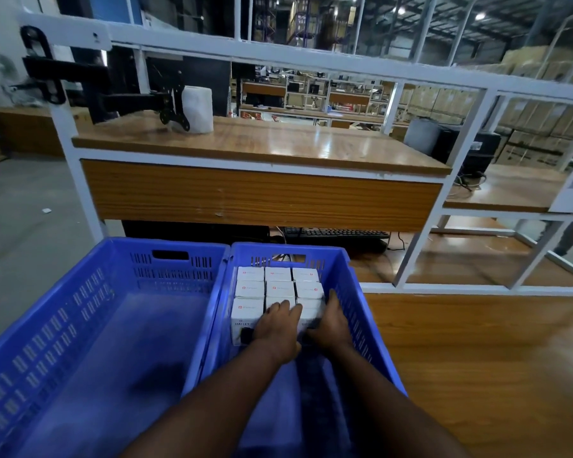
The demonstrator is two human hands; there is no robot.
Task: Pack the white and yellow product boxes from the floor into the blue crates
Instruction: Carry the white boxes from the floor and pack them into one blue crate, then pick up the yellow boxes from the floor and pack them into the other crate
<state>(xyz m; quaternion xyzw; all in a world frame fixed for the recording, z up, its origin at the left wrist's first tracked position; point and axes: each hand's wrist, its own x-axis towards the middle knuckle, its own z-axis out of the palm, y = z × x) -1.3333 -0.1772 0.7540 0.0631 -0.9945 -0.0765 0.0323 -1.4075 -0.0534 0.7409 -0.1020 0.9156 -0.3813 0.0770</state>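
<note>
Two blue perforated plastic crates stand side by side on the floor, their long walls touching. The left blue perforated plastic crate (47, 325) holds nothing that can be seen; its bare floor shows from end to end. The right blue perforated plastic crate (354, 292) holds small white cardboard product boxes (249, 289) with red logos on their top faces, packed tightly against its far end wall in three columns and three visible rows, edges touching. The near part of this crate's floor is bare, apart from the forearms crossing above it.

Both bare hands reach into the right crate at the nearest row. The left hand (277, 328) lies palm down with fingers spread over the middle box of that row, pressing on its top; its thumb is hidden. The right hand (329, 322) curls around the white box (311, 312) at the right end of the row, fingers along its outer side next to the crate wall, closed on it. The nearest box in the left column (245, 320) shows dark lettering on its front face.

Behind the crates stands a wooden desk in a white metal frame (262, 143); on it rests a white roll (197, 109). A black keyboard (336, 233) lies on the shelf beneath.
</note>
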